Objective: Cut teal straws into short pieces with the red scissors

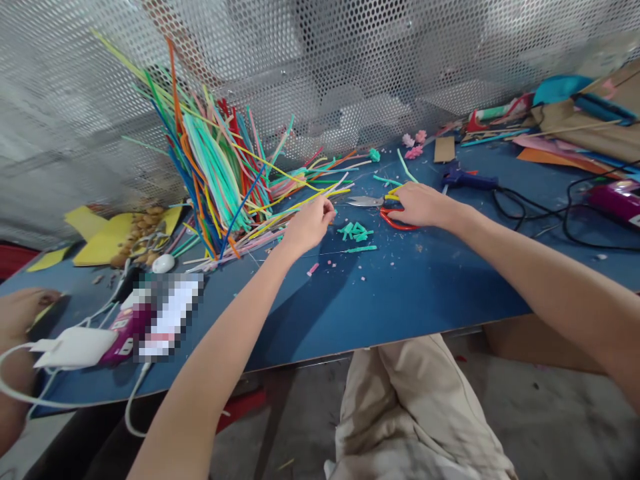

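My left hand (pixel 311 224) is closed just above the table, fingers curled together; a speck of teal shows at the fingertips, too small to name. My right hand (pixel 420 205) is closed over the red handles of the scissors (pixel 367 201), whose blades point left. Between and below my hands lies a small heap of short teal pipe cleaner pieces (pixel 356 231). One longer teal piece (pixel 361 249) rests just in front of the heap. Two light green pipe cleaners (pixel 407 167) lie beyond my right hand.
Bundles of coloured pipe cleaners (pixel 215 173) stand at the back left against a perforated metal panel (pixel 350 67). A blue glue gun (pixel 467 179) with a black cord lies right. A phone (pixel 173 313), white charger (pixel 75 347) and another person's hand (pixel 25 310) are at left.
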`<action>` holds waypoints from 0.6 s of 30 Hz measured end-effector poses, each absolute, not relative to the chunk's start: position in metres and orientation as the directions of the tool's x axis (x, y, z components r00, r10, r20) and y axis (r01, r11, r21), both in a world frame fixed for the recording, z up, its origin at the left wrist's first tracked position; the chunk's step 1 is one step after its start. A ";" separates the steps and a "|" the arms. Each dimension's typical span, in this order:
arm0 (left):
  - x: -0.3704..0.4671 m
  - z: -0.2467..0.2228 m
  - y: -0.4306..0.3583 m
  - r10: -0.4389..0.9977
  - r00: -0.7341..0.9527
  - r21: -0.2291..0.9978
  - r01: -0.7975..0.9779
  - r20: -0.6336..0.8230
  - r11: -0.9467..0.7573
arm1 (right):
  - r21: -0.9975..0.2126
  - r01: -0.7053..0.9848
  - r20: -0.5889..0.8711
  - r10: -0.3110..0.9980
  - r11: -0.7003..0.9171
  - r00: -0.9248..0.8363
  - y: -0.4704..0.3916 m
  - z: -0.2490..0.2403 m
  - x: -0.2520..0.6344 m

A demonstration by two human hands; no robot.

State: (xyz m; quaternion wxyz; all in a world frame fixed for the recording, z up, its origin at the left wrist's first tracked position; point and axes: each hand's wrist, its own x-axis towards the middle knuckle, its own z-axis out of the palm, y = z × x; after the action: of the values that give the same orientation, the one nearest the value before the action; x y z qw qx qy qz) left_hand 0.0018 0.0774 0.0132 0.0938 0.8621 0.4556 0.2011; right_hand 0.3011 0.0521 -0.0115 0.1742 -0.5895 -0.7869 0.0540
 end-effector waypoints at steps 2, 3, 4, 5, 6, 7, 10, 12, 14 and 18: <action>0.000 0.009 0.070 0.808 0.519 0.454 0.671 0.277 -0.587 | -0.174 0.926 0.216 0.931 0.334 -0.294 0.050 -0.008 0.298; -0.001 0.006 0.067 0.805 0.521 0.512 0.628 0.283 -0.586 | -0.119 0.925 0.238 0.915 0.361 -0.327 0.048 -0.006 0.294; -0.001 0.004 0.064 0.806 0.517 0.563 0.590 0.289 -0.580 | -0.098 0.911 0.278 0.890 0.401 -0.362 0.046 -0.005 0.290; -0.002 0.001 0.061 0.809 0.508 0.604 0.557 0.296 -0.571 | -0.092 0.887 0.317 0.858 0.452 -0.404 0.044 -0.004 0.285; -0.002 -0.002 0.059 0.813 0.497 0.637 0.530 0.302 -0.560 | -0.092 0.857 0.350 0.822 0.507 -0.449 0.042 -0.004 0.278; -0.002 -0.004 0.057 0.819 0.485 0.666 0.505 0.307 -0.549 | -0.095 0.823 0.372 0.787 0.559 -0.492 0.041 -0.006 0.271; -0.002 -0.011 0.051 0.837 0.440 0.738 0.434 0.325 -0.516 | -0.092 0.739 0.400 0.704 0.667 -0.586 0.040 -0.015 0.253; 0.000 -0.013 0.049 0.849 0.404 0.764 0.408 0.339 -0.499 | -0.081 0.700 0.392 0.668 0.709 -0.632 0.041 -0.022 0.246; 0.001 -0.014 0.047 0.855 0.377 0.774 0.392 0.357 -0.496 | -0.083 0.665 0.377 0.641 0.742 -0.668 0.043 -0.025 0.243; 0.001 -0.013 0.048 0.857 0.353 0.792 0.359 0.375 -0.494 | -0.141 0.636 0.395 0.632 0.759 -0.666 0.044 -0.023 0.242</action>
State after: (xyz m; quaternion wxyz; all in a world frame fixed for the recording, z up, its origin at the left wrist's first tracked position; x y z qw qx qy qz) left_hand 0.0009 0.0476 -0.0128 0.3069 0.7630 0.3983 0.4061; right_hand 0.2425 0.0441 -0.0234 0.2148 -0.3474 -0.9128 -0.0045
